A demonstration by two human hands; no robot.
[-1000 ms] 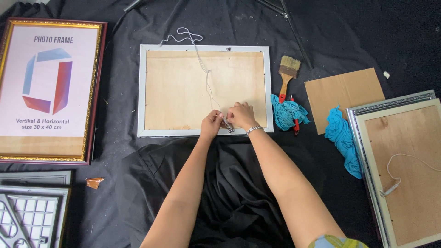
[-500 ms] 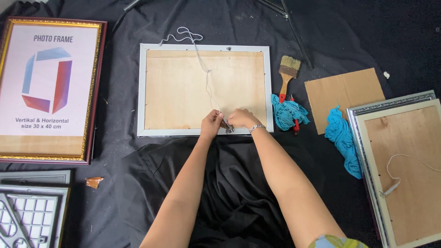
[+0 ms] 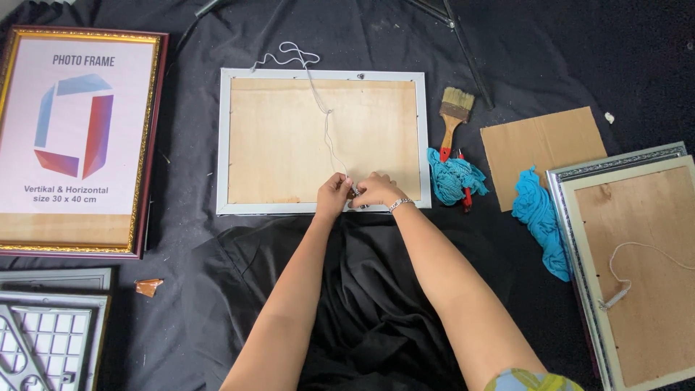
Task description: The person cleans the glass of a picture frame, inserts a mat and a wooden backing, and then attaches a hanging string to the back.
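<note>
Both hands are working right at the near edge of the silver picture frame (image 3: 322, 141), which is lying face down in the middle of the black cloth (image 3: 376, 311), its pale wooden backing board showing. The left hand (image 3: 333, 195) is pinching in close at that near rail, fingers curled tight, and the right hand (image 3: 375, 192), wearing a thin bracelet at the wrist, is pressing in just beside it, the two grips almost touching. Between them something small and metallic is showing, too small to make out, and both grips are closing around it. A white string (image 3: 318, 94) is running from the far edge of the frame, where it is looping loosely on the cloth, down across the backing to the spot where the fingers are meeting. Just right of the frame a paintbrush (image 3: 453, 116) with a wooden handle is lying beside a bunched turquoise rag (image 3: 452, 181). Further right a piece of brown cardboard (image 3: 543, 148) is sitting flat, a second turquoise rag (image 3: 539, 217) near it, then another face-down frame (image 3: 630, 268) with its own string. Over on the far left a gold-edged frame (image 3: 76, 141) is lying face up.
</note>
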